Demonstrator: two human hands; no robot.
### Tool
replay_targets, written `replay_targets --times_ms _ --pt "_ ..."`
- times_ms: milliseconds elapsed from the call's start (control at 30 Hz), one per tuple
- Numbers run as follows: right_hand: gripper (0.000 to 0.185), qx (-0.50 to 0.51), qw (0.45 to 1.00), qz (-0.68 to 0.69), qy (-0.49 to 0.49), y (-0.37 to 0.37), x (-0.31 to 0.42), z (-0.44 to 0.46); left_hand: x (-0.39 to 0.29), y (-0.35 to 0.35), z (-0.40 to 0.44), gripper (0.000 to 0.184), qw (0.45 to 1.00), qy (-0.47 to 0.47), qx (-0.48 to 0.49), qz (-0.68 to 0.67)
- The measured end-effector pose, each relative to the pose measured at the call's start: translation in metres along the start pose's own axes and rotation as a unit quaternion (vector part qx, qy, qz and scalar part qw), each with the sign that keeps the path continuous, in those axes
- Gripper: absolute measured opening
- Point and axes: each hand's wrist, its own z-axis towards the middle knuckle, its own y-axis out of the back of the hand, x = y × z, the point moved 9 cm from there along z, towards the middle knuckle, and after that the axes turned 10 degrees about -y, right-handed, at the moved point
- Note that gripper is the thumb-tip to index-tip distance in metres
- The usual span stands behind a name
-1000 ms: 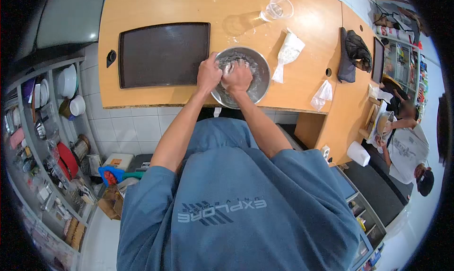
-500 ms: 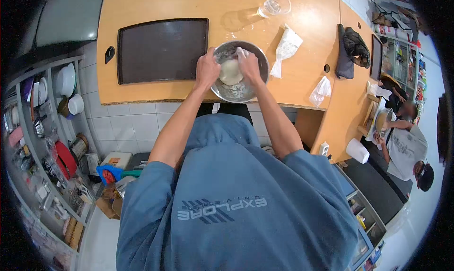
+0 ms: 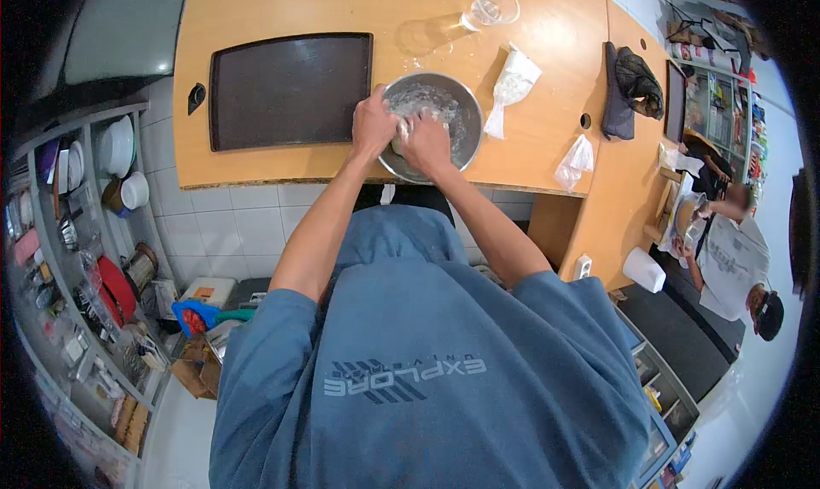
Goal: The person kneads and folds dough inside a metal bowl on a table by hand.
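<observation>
A metal mixing bowl (image 3: 466, 117) stands at the front edge of the wooden table, its inner wall smeared with white flour. My left hand (image 3: 373, 123) is closed over the bowl's left rim. Inside the bowl, my right hand (image 3: 426, 143) presses with curled fingers into a pale lump of dough (image 3: 398, 145) against the left wall. Most of the dough is hidden beneath and between my hands. A dark baking tray (image 3: 290, 92) lies just left of the bowl.
Right of the bowl lie a tied bag of white powder (image 3: 515, 79) and a small plastic bag (image 3: 575, 163). A clear plastic cup (image 3: 490, 9) stands behind. Dark cloth (image 3: 639, 83) lies farther right. Another person (image 3: 735, 258) works at the far right; shelves (image 3: 94, 233) line the left.
My right hand has moved left and down across the bowl, covering the dough, which has shifted to the left wall. My left hand stays at the rim.
</observation>
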Motion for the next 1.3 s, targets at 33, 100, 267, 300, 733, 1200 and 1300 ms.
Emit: replay_targets --times_ms 33,100,267,300,733,1200,1300 --pt "0.032 -0.001 1.0 -0.003 0.009 -0.001 0.002 -0.004 -0.002 0.001 0.001 0.026 1.0 0.0 0.002 0.006" --pt "0.029 -0.007 1.0 -0.012 0.021 -0.007 0.006 -0.008 -0.002 0.002 -0.001 0.028 1.0 0.007 0.007 0.01" --pt "0.024 -0.075 0.996 -0.024 0.053 -0.009 0.012 -0.01 -0.001 0.0 0.001 0.029 0.998 0.036 0.037 0.022" --pt "0.025 -0.049 0.998 -0.025 0.043 -0.015 0.01 -0.007 0.002 -0.002 0.001 0.029 0.999 0.029 0.03 0.004" --pt "0.036 0.147 0.957 0.238 -0.08 -0.016 -0.022 0.036 0.002 0.001 0.007 0.028 0.999 0.028 0.029 0.024" --pt "0.061 0.328 0.844 0.382 -0.182 -0.015 -0.053 0.007 0.003 0.005 0.001 0.027 0.999 0.012 0.019 0.036" --pt "0.057 0.406 0.847 0.287 -0.187 -0.005 -0.044 0.009 0.002 0.002 -0.004 0.026 0.999 0.013 0.026 0.021"
